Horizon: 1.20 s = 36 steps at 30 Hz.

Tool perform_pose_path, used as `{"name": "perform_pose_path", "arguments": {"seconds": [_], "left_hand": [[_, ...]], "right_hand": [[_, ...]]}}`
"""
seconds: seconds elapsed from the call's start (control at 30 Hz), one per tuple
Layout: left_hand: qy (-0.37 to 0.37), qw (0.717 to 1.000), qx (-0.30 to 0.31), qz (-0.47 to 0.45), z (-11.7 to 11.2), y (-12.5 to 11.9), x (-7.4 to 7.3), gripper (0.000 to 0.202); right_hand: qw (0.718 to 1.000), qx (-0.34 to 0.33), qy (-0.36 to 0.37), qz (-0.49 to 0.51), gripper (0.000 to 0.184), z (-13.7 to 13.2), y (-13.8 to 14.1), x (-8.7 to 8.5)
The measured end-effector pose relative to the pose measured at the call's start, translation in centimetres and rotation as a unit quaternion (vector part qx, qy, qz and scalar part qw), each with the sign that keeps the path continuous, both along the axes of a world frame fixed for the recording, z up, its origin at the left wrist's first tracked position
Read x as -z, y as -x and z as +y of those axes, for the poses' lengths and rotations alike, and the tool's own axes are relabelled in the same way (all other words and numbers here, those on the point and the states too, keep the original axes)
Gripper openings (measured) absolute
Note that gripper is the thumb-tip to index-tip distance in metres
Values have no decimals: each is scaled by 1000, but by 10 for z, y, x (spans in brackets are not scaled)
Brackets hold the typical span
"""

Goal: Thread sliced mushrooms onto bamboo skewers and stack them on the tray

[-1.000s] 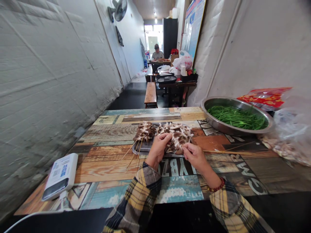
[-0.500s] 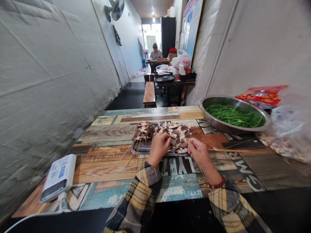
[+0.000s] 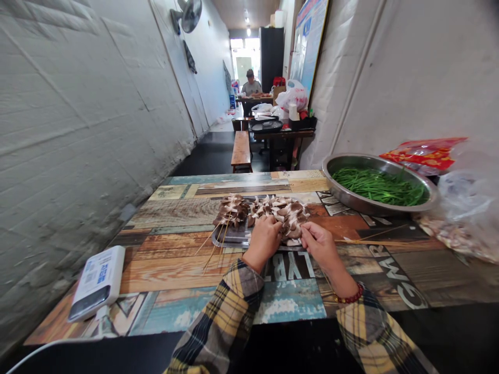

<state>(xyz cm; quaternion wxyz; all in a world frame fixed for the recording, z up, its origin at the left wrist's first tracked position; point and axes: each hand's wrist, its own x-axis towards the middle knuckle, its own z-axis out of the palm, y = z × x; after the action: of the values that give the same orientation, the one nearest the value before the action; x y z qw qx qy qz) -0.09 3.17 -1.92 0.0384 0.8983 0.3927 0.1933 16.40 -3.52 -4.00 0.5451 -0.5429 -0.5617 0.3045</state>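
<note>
Torn pieces of grey-brown oyster mushroom [image 3: 275,205] are heaped on a clear shallow tray [image 3: 230,239]. At the tray's left end lies a bunch of threaded mushrooms [image 3: 233,203], their bamboo skewers [image 3: 210,249] sticking out toward me. My left hand [image 3: 265,238] is over the near side of the heap, fingers bent closed among the mushrooms; its fingertips are hidden. Just right of the heap, my right hand [image 3: 318,243] pinches a thin bamboo skewer [image 3: 326,279], which shows below the palm. A mushroom piece touches or sits close to those fingertips.
A steel basin [image 3: 429,200] of green chives stands at the right, beside plastic bags [image 3: 463,192]. Loose skewers [image 3: 362,242] lie near it. A white corded device [image 3: 97,283] is at the left. Farther off are a bench [image 3: 241,148] and a seated person [image 3: 251,85].
My left hand has shifted slightly right and down over the heap, its fingers now lower among the mushrooms. My right hand stays nearly in place, still pinching. The view has moved slightly.
</note>
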Motion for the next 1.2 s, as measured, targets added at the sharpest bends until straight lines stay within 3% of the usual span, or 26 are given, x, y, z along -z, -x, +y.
{"name": "perform_pose_path", "arguments": {"seconds": [0.17,0.37,0.57,0.7,0.8,0.87,0.97,1.1,1.2], "left_hand": [[8,999,50,12,1,-1,0,12],[-4,999,46,-16,1,-3,2,11],[13,995,85,-46,2,-6,7,6],[64,987,87,-118,2,-9,11,12],[128,965,58,-223,7,-10,14,13],[186,926,9,-329,11,-8,14,14],[293,816,-55,-495,18,-2,10,17],[385,673,-60,-629,22,7,2,29],[399,614,-60,-678,20,10,-4,34]], "right_hand": [[1000,-6,2,3,32,0,1,-1],[1000,-8,6,16,30,-1,1,-3],[1000,-6,8,27,28,-2,2,-5],[999,-4,4,33,27,-2,2,-6],[999,-1,4,39,27,-2,2,-5],[999,1,4,43,27,-2,1,-4],[999,2,6,49,27,-1,0,-2],[999,-1,7,46,28,-1,1,-4],[999,-8,13,42,28,-2,2,-5]]}}
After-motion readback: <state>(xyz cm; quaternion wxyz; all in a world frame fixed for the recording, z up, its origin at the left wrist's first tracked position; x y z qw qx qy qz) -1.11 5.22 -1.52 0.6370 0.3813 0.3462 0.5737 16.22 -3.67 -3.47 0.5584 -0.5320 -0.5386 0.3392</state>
